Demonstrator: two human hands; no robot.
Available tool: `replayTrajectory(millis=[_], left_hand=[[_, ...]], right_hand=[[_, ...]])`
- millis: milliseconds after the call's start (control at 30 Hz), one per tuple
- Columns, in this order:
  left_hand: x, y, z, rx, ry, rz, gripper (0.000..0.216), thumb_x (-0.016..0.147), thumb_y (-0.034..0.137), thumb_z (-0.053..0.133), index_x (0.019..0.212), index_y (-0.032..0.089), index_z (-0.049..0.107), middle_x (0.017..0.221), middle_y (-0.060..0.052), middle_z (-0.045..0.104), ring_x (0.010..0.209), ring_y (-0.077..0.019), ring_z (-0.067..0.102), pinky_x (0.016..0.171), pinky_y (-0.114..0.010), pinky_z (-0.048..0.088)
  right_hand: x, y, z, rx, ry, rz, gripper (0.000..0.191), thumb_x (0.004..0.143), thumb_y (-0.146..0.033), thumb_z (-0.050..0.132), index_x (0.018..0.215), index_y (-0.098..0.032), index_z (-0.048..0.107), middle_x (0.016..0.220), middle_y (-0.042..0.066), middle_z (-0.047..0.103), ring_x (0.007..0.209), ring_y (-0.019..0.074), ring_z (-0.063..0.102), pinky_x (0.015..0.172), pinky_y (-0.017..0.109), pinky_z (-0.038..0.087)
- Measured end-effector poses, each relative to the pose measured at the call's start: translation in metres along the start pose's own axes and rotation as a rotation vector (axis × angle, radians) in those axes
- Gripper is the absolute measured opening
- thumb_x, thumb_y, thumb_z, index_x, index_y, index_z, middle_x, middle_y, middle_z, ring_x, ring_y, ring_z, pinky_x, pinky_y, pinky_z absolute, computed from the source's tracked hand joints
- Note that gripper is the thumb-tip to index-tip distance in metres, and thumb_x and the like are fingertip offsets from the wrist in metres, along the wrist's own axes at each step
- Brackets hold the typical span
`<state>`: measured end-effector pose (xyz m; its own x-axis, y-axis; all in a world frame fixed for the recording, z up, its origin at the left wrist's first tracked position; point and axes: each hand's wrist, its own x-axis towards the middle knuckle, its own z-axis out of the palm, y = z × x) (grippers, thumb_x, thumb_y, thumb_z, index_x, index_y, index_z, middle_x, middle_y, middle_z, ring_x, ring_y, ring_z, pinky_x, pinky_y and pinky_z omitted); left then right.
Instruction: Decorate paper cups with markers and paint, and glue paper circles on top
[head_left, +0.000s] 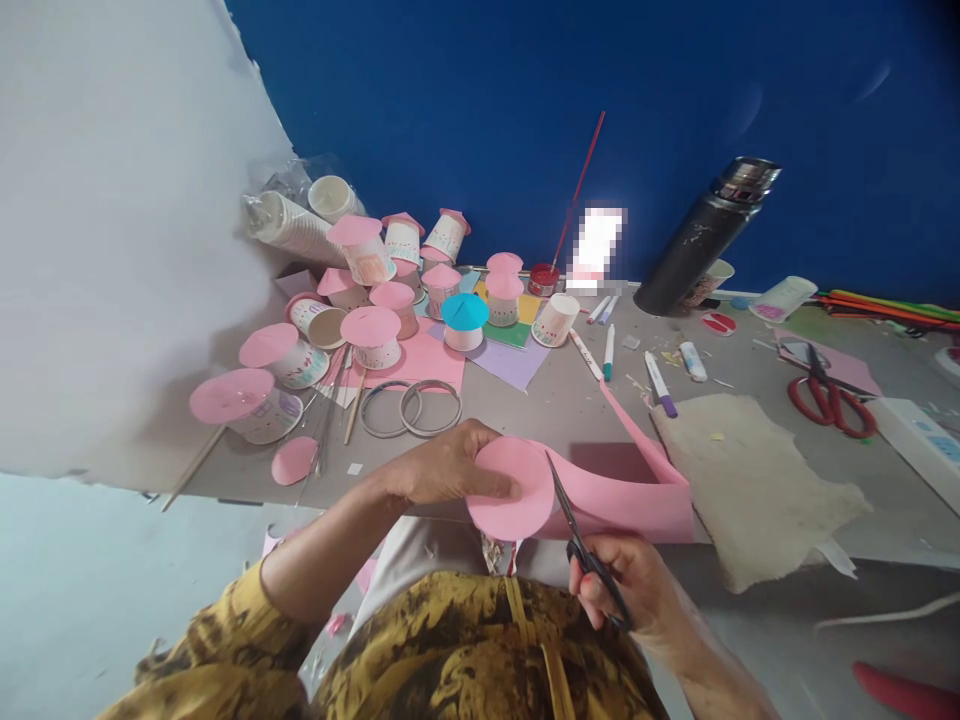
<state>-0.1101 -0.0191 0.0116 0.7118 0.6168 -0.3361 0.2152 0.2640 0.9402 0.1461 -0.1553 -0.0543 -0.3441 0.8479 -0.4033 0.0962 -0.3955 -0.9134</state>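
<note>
My left hand (457, 465) grips a round piece of pink paper (517, 490) by its left side, the thumb lying across its face. The round part runs into a wider pink strip (622, 508) that stretches right and curls up behind. In my right hand (626, 590) is a pair of black-handled scissors (574, 525), fingers around the handles. The blades point up and away from me, at the right edge of the round part. Just beyond my left hand, two metal rings (431, 408) lie overlapping on the table.
Several paper cups with pink cone tops (371, 335) crowd the left, one with a blue top (465, 312). A black flask (697, 245) leans against the blue wall. Red-handled scissors (831, 400), a cloth (750, 480) and markers (609, 352) lie to the right.
</note>
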Motion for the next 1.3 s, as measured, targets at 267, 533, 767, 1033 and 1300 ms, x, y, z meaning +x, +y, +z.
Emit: replayTrajectory(millis=[267,533,767,1033,1300], left_hand=[[-0.001,0.000,0.006,-0.043,0.042,0.023,0.038,0.069,0.044,0.089,0.084,0.011,0.077,0.075,-0.002,0.068,0.070,-0.0126,0.057,0.063,-0.022,0.046],[-0.009,0.006,0.007,-0.075,0.091,0.071,0.042,0.075,0.051,0.085,0.079,0.010,0.076,0.071,-0.003,0.066,0.066,-0.0126,0.057,0.058,-0.022,0.044],[-0.021,0.014,0.001,-0.097,0.107,0.103,0.043,0.074,0.050,0.086,0.085,0.009,0.078,0.074,-0.005,0.069,0.067,-0.0139,0.059,0.057,-0.023,0.046],[-0.029,0.020,-0.004,-0.105,0.122,0.097,0.042,0.073,0.048,0.087,0.086,0.010,0.078,0.074,-0.005,0.069,0.067,-0.0136,0.059,0.056,-0.022,0.045],[-0.030,0.025,-0.011,-0.042,0.095,0.121,0.037,0.076,0.046,0.085,0.080,0.010,0.077,0.069,-0.002,0.064,0.063,-0.0113,0.054,0.053,-0.021,0.041]], right_hand=[[0.003,-0.001,0.001,0.040,0.018,-0.004,0.070,0.070,-0.085,0.072,0.072,-0.015,0.067,0.051,-0.001,0.057,0.047,0.0103,0.044,0.053,0.025,0.034],[0.005,-0.015,0.001,0.025,-0.041,-0.012,0.068,0.071,-0.083,0.072,0.075,-0.015,0.067,0.053,0.000,0.057,0.049,0.0101,0.046,0.054,0.025,0.035],[0.010,-0.043,0.006,-0.006,-0.101,0.011,0.071,0.066,-0.086,0.073,0.071,-0.016,0.063,0.052,-0.001,0.054,0.048,0.0098,0.045,0.052,0.024,0.034],[0.012,-0.055,0.010,-0.004,-0.122,0.023,0.068,0.066,-0.084,0.073,0.072,-0.017,0.061,0.053,-0.002,0.051,0.049,0.0102,0.043,0.052,0.024,0.034],[0.010,-0.054,0.010,-0.025,-0.125,0.019,0.067,0.067,-0.084,0.072,0.072,-0.018,0.063,0.051,-0.003,0.052,0.049,0.0106,0.042,0.053,0.025,0.031]])
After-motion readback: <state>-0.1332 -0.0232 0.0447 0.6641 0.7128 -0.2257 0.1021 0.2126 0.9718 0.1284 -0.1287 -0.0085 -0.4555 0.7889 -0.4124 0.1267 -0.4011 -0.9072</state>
